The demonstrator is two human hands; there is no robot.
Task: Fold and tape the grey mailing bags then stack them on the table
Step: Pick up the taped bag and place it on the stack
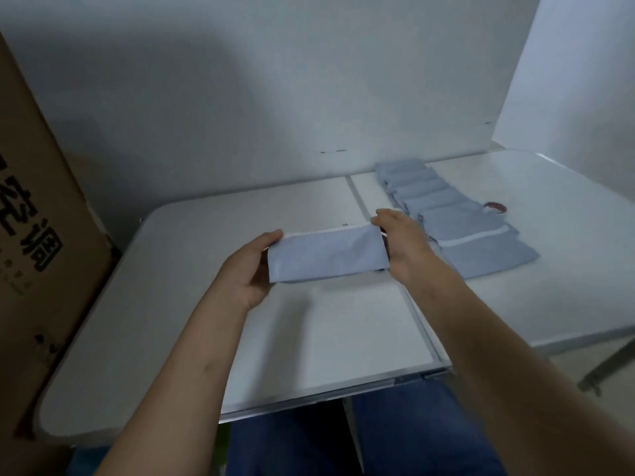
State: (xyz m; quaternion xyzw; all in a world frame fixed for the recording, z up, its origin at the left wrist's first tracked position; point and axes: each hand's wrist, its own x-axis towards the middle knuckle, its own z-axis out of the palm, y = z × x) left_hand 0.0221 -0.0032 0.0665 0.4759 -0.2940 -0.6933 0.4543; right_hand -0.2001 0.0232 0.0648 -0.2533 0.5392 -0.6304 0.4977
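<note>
A folded grey mailing bag (326, 255) hangs just above the white table (192, 269), with a white strip along its top edge. My left hand (251, 269) grips its left end, thumb on top. My right hand (398, 242) pinches its right end. To the right lies a row of several folded grey bags (446, 218), overlapping one another from the wall toward me. A roll of tape (494, 207) sits just behind that row, partly hidden by it.
A large cardboard box (37, 218) with black print stands against the table's left side. A grey wall runs close behind the table. A seam (357, 201) splits the tabletop down the middle. My legs in blue trousers show below the near edge.
</note>
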